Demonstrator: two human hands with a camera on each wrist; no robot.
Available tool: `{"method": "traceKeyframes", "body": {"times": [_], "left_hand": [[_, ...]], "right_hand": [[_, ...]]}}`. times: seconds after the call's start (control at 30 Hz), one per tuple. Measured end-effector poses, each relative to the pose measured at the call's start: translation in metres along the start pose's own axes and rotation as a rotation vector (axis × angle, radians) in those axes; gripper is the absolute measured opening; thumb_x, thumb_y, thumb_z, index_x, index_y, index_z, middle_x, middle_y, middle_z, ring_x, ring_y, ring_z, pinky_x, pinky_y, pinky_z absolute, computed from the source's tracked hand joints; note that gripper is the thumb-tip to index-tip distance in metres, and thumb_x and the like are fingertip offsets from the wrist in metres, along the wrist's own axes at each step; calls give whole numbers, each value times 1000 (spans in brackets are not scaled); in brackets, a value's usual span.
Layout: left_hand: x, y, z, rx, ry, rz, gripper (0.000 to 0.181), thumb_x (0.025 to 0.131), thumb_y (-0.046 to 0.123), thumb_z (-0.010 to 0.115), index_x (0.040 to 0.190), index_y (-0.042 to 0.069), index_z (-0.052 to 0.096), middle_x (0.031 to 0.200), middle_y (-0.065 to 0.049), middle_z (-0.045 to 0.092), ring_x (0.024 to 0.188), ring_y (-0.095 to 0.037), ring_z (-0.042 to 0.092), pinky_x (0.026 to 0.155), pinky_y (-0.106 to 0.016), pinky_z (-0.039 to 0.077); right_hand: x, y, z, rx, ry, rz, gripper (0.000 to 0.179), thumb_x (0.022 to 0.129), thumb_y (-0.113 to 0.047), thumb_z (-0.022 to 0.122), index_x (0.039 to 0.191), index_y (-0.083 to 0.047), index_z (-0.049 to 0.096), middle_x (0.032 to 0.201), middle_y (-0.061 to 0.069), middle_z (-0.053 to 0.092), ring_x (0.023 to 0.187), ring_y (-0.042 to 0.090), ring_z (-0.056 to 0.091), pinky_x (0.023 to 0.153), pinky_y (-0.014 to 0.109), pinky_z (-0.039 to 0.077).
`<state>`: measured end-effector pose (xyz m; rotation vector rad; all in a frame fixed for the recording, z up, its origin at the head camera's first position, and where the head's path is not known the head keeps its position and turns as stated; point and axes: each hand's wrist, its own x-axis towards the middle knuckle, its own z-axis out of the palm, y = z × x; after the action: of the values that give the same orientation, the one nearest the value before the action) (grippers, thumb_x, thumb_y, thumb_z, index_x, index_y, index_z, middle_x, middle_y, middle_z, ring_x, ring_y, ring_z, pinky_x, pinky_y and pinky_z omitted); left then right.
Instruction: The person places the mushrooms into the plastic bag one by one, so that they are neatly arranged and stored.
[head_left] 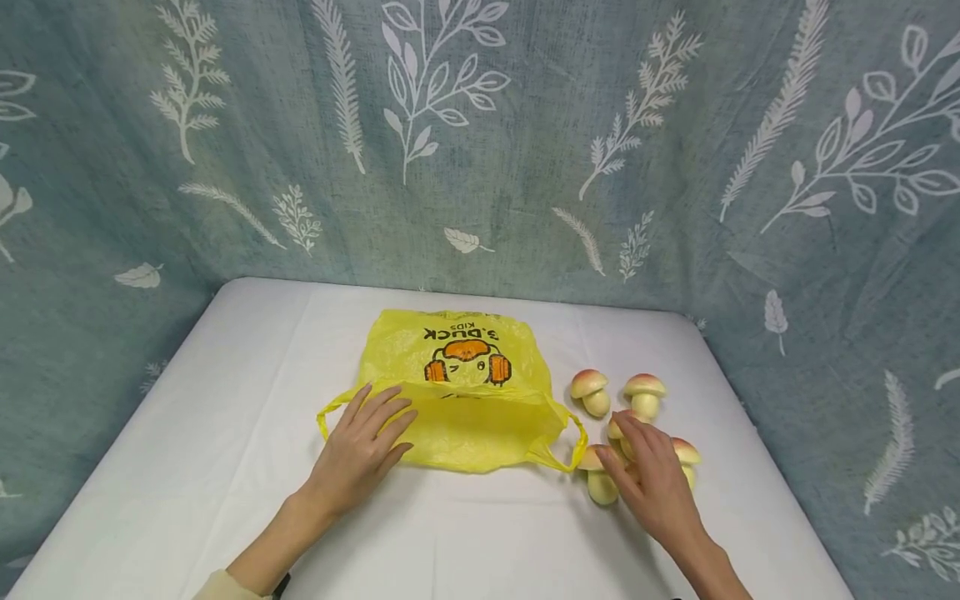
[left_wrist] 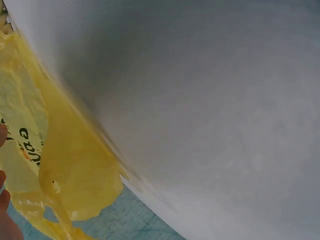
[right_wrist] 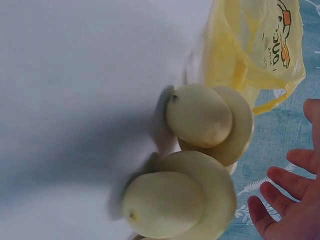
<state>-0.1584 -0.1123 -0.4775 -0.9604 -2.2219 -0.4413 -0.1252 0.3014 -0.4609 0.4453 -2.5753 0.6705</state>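
Note:
A yellow plastic bag (head_left: 472, 429) lies on the white table with its mouth parted toward me and a duck print on its far part. My left hand (head_left: 365, 446) is at the bag's left handle, fingers extended across the mouth's left edge; in the left wrist view only fingertips (left_wrist: 4, 192) show beside the bag (left_wrist: 80, 170). Over the toy mushrooms (head_left: 600, 487) on the right, my right hand (head_left: 652, 479) hovers with fingers spread and hides some of them. The right wrist view shows two mushrooms (right_wrist: 170, 202) close up, and my right hand (right_wrist: 295, 195) holds nothing.
Two more mushrooms, one (head_left: 590, 392) beside the bag's right side and another (head_left: 645, 396) to its right, stand farther back. The bag's right handle loop (head_left: 579, 446) reaches to the mushrooms. A grey-green leaf-patterned cloth (head_left: 480, 225) hangs behind the white table (head_left: 225, 433).

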Motion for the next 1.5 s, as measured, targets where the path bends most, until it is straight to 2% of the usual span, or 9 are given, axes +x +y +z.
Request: {"method": "traceKeyframes", "body": {"times": [0.13, 0.37, 0.6, 0.77, 1.07, 1.33, 1.5], "left_hand": [[-3, -5, 1, 60, -49, -21, 58, 73, 18, 88, 124, 3, 64, 133, -15, 57, 135, -33, 44, 110, -61, 27], [-6, -11, 4, 101, -105, -52, 71, 69, 21, 91, 131, 4, 59, 147, -16, 45, 141, -37, 33, 110, -63, 26], [-3, -16, 0, 146, -114, -38, 71, 68, 24, 91, 129, 6, 61, 144, -16, 48, 140, -38, 34, 109, -66, 24], [0, -19, -1, 158, -164, -33, 72, 70, 26, 91, 132, 7, 59, 146, -15, 46, 142, -37, 31, 110, -66, 20], [-1, -26, 3, 207, -216, 8, 63, 74, 14, 87, 131, 8, 61, 146, -12, 47, 144, -37, 27, 107, -75, 10], [-7, -27, 10, 185, -310, -45, 82, 71, 24, 89, 143, 10, 52, 161, -15, 23, 149, -37, 12, 108, -72, 11], [-9, -29, 14, 195, -347, -66, 92, 70, 32, 90, 147, 9, 46, 163, -15, 16, 150, -36, 5, 109, -72, 8]], "right_hand": [[-5, -1, 2, -11, 10, -3, 53, 89, -20, 74, 135, 1, 56, 132, 13, 58, 123, 33, 49, 97, 50, 36], [-11, 1, 7, -30, 15, -6, 54, 88, -19, 76, 136, -2, 57, 132, 14, 58, 120, 33, 50, 95, 49, 37], [-11, 1, 9, -37, 12, -19, 54, 87, -19, 76, 135, -3, 57, 132, 13, 58, 121, 34, 50, 96, 51, 38], [-10, 1, 10, -30, 14, -26, 53, 86, -19, 77, 133, -3, 58, 131, 13, 59, 121, 33, 50, 96, 51, 37], [-13, 4, 13, -41, 13, -34, 51, 87, -19, 77, 132, -3, 59, 130, 12, 59, 120, 33, 51, 97, 51, 37], [-16, 4, 14, -73, -8, -12, 52, 87, -23, 77, 131, -3, 60, 129, 16, 59, 121, 34, 49, 98, 54, 36], [-19, 2, 13, -78, 27, -30, 55, 82, -20, 81, 131, -3, 60, 128, 16, 59, 119, 35, 50, 97, 52, 36]]}}
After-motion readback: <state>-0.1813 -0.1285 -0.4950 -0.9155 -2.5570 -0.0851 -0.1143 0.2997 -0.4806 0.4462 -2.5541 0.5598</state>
